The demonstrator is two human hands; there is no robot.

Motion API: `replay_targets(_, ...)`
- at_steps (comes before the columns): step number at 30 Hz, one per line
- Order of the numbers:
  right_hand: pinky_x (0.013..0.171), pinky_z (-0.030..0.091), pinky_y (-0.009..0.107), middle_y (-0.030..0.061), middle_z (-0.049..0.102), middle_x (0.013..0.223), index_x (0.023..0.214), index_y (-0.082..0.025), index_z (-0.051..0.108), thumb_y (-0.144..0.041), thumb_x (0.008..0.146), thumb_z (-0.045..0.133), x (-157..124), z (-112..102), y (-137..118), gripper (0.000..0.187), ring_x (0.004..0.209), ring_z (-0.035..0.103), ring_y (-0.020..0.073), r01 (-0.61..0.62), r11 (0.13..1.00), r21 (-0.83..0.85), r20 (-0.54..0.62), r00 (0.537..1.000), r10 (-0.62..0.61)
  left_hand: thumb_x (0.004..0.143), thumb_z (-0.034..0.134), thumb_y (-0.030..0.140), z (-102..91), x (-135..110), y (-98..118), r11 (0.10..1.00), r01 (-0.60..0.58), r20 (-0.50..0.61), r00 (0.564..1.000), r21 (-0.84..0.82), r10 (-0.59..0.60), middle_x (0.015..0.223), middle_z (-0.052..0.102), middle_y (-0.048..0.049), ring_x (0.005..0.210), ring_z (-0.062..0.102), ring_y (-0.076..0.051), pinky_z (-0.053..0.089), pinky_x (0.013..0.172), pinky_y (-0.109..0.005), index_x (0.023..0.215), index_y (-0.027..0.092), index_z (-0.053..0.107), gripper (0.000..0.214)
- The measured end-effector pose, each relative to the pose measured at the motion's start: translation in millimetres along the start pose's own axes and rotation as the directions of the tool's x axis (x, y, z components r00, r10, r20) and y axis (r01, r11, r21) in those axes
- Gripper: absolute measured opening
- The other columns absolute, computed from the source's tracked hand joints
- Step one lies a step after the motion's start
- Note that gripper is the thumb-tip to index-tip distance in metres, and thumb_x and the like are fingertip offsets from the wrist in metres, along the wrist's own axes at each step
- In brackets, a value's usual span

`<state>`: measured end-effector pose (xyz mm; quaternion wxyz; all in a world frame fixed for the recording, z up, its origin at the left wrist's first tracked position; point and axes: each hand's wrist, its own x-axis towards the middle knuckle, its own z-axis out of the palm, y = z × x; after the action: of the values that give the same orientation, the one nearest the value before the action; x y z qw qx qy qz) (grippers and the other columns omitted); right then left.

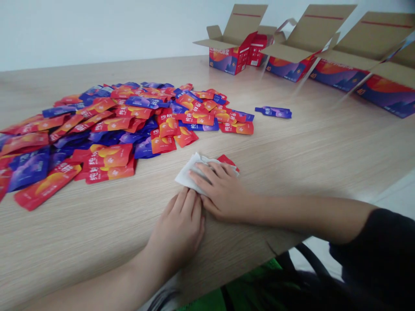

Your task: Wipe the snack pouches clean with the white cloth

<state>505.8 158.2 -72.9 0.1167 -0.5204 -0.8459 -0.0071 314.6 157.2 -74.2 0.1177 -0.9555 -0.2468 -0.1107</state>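
Observation:
My right hand [225, 190] lies over a folded white cloth [187, 173] and presses it down on the table. From under the cloth pokes the end of a red pouch [229, 162]; the rest of that pouch is covered. Close against the right thumb, my left hand [181, 224] has its fingers bent and held together at the cloth's lower edge. What those fingers grip is hidden from view.
A wide heap of red and purple pouches [129, 112] covers the table's left and middle. One purple pouch [274, 112] lies apart on the right. Several printed cartons [223, 59] with raised flaps line the back right. The table's edge [259, 263] runs close below my hands.

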Motion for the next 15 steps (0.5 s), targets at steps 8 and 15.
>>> replay_targets(8,0.103,0.031,0.053,0.0228,0.041,0.149,0.148,-0.008,0.04,-0.036,0.097,0.037,7,-4,18,0.058,0.128,0.039,0.0374,-0.257,0.965,-0.059,0.004,0.966,0.258,0.09,0.041,0.02,0.7,-2,0,1.0,0.002,-0.012,1.0,0.006,-0.002,0.123,0.064,-0.0291,0.112,0.064,-0.038,0.059,0.087,-0.049,0.123,-0.007,0.06,0.047)
replay_targets(15,0.106,0.03,0.05,0.0168,0.04,0.152,0.148,-0.014,0.041,-0.041,0.097,0.039,2,-4,5,0.058,0.131,0.038,0.0338,-0.064,0.998,-0.015,0.047,0.997,0.065,0.089,0.044,0.014,0.8,-3,-1,0.998,-0.029,-0.017,0.999,0.063,0.03,0.119,0.067,-0.0269,0.111,0.066,-0.036,0.06,0.087,-0.044,0.115,-0.004,0.065,0.038)
